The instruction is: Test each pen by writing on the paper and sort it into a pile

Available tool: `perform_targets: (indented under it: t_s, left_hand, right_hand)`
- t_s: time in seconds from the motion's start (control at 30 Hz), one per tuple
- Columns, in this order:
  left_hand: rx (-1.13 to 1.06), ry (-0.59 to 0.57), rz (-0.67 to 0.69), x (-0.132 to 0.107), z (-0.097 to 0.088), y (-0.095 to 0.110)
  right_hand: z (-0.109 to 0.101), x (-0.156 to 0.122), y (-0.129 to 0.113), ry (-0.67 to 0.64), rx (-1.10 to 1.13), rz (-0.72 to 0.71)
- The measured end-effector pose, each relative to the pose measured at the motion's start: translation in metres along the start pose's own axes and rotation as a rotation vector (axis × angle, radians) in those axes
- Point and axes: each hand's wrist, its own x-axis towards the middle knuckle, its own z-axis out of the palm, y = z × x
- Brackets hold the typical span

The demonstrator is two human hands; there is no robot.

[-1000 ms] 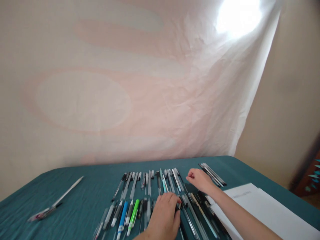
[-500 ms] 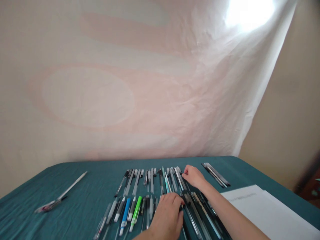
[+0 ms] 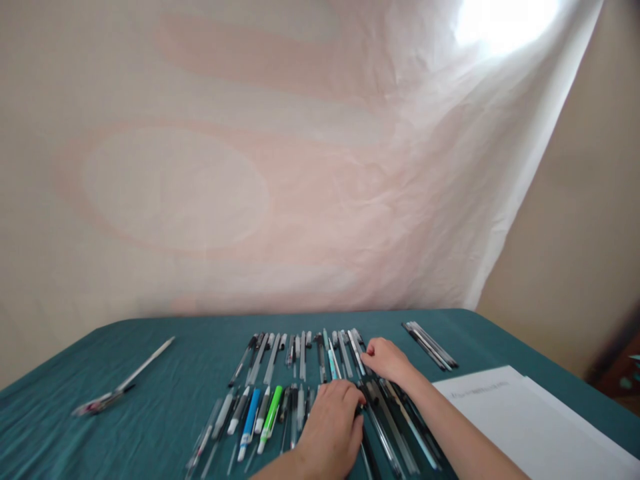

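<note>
Pens lie in two rows on a dark green cloth. My left hand (image 3: 333,423) is over the near row, its fingers curled down around a dark pen (image 3: 367,457) that partly shows past the fingertips. Left of that hand are a green highlighter (image 3: 271,419) and a blue one (image 3: 249,424) among clear and grey pens. My right hand (image 3: 386,359) is at the right end of the far row, fingers bent together beside a white pen (image 3: 356,353). Whatever lies between those fingertips is hidden. Under the right forearm are several dark and clear pens (image 3: 390,427).
The green cloth (image 3: 165,433) covers the table. At the back right lies a small bundle of pens (image 3: 430,345). White paper sheets (image 3: 525,420) lie at the right. A pale stick-like pen (image 3: 147,363) and a blurred clear one (image 3: 103,405) are at far left. A pinkish sheet (image 3: 300,200) hangs behind.
My right hand has come slightly down and nearer along the right end of the far row. My left hand has barely moved. The whole view has shifted a little.
</note>
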Motion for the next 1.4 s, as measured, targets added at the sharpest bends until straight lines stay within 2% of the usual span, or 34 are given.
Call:
perform_targets:
  t_s: [0.3,0.43,0.57,0.67,0.77,0.9,1.03,1.27,1.4]
  left_hand:
    - [-0.016,0.005,0.000,0.000,0.000,0.002]
    - [-0.068,0.028,-0.025,0.001,-0.002,0.001]
    - [-0.314,0.068,-0.136,0.009,-0.007,-0.001]
    - [-0.634,0.067,-0.297,0.018,-0.013,-0.002]
    - [-0.873,0.151,-0.443,0.024,-0.018,-0.004]
    - [-0.985,0.277,-0.491,0.026,-0.018,-0.012]
    - [-1.011,0.294,-0.489,0.025,-0.016,-0.015]
    - [-0.962,0.294,-0.503,0.021,-0.015,-0.007]
    - [-0.970,0.268,-0.487,0.020,-0.010,-0.007]
  right_hand:
    - [0.004,0.000,-0.005,0.001,0.034,0.042]
    - [-0.004,0.000,-0.004,-0.004,0.115,0.023]
    - [-0.025,-0.007,-0.008,-0.055,0.266,-0.057]
    - [-0.040,-0.020,-0.017,-0.153,0.383,-0.151]
    - [-0.047,-0.036,-0.029,-0.256,0.477,-0.252]
    - [-0.045,-0.050,-0.039,-0.344,0.554,-0.390]
    - [-0.045,-0.046,-0.038,-0.401,0.553,-0.387]
    - [-0.029,-0.012,-0.007,-0.153,0.282,-0.137]
    - [-0.017,-0.003,0.004,-0.049,0.141,-0.021]
